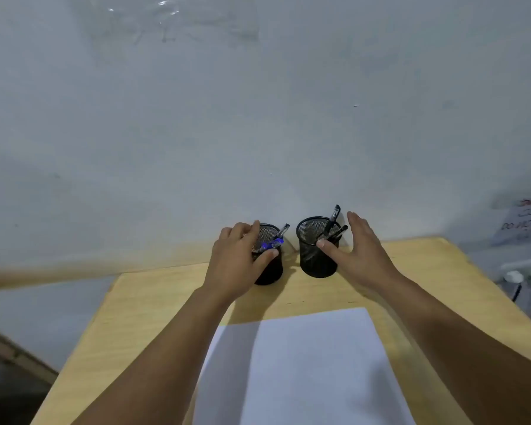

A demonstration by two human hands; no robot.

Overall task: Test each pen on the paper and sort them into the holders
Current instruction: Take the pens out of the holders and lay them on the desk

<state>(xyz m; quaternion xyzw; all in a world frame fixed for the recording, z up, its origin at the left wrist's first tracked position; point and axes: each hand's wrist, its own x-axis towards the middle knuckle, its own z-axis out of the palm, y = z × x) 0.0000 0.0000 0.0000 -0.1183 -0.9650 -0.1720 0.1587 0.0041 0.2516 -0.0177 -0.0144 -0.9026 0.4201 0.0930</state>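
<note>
Left hand (239, 256) wraps the left mesh holder (269, 265), fingers clasped round it — blue pens (272, 243) inside. Right hand (360, 253) spread loose beside the right holder (314, 253), thumb at its rim — black pens (333, 225) inside. White paper (304, 369) lies near on the desk (154, 308).

I count two black mesh holders on the bench: the left holder (269, 265) and the right holder (316, 256). In the left one I see two pens, a blue pen (272, 244) and a clear pen (282, 230). In the right one I see three black pens (333, 220), though their lower ends are hidden. One sheet of white paper (304, 369) lies before me. My own grips number two: left hand (236, 262) and right hand (360, 253).
</note>
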